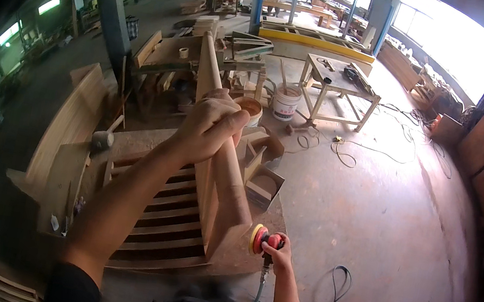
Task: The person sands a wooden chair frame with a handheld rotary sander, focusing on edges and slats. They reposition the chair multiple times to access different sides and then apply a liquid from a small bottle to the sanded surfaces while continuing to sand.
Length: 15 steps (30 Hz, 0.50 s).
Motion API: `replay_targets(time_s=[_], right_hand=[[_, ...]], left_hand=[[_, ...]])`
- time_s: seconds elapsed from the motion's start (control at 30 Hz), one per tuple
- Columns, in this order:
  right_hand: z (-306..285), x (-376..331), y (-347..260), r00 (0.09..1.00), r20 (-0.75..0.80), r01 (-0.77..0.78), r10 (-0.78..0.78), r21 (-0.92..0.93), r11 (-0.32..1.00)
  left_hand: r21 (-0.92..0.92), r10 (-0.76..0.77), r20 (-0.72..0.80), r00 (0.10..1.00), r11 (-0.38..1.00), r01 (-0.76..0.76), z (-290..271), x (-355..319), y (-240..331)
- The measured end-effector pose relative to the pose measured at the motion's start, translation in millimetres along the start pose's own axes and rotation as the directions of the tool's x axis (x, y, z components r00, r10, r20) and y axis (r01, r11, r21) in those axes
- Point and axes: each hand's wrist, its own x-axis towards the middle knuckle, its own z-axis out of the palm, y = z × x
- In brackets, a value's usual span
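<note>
While the left hand [211, 123] closes round a long wooden post [220, 166] near the picture's centre, its fingers wrapped tight and pressed together about the rounded shaft, the right hand [279, 253] lies lower, toward five o'clock, gripping a red sander [262, 240]; the fingers curl shut about the tool's body (the yellow pad faces the post's lower end, just beside the wood, though contact cannot be told). The post runs from the squared foot at six o'clock up toward twelve o'clock, tilted away from the person, its foot resting on a slatted wooden frame [160, 227] that lies at seven o'clock; a dark hose [333, 296] drops from the sander and loops over the concrete floor [373, 213] toward four o'clock. At nine o'clock a mallet [103, 138] rests on a curved plank [69, 120]; small open wooden boxes [262, 184] sit just right of the post; a white bucket [285, 102] stands at one o'clock beside a light wooden worktable [338, 87], cables trailing across the floor beyond it.
</note>
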Motion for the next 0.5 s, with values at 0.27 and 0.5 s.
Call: replay_targets(time_s=[0.27,0.5], right_hand=[[46,-90,-173,0.731,0.335,0.307,-0.594,0.616,0.725],[103,-119,-216,0.583,0.337,0.448,-0.740,0.626,0.638]], left_hand=[[-0.051,0.066,0.130,0.989,0.997,-0.060,-21,-7,5],[-0.065,-0.046,-0.042,0.998,0.997,0.043,-13,-7,-20]])
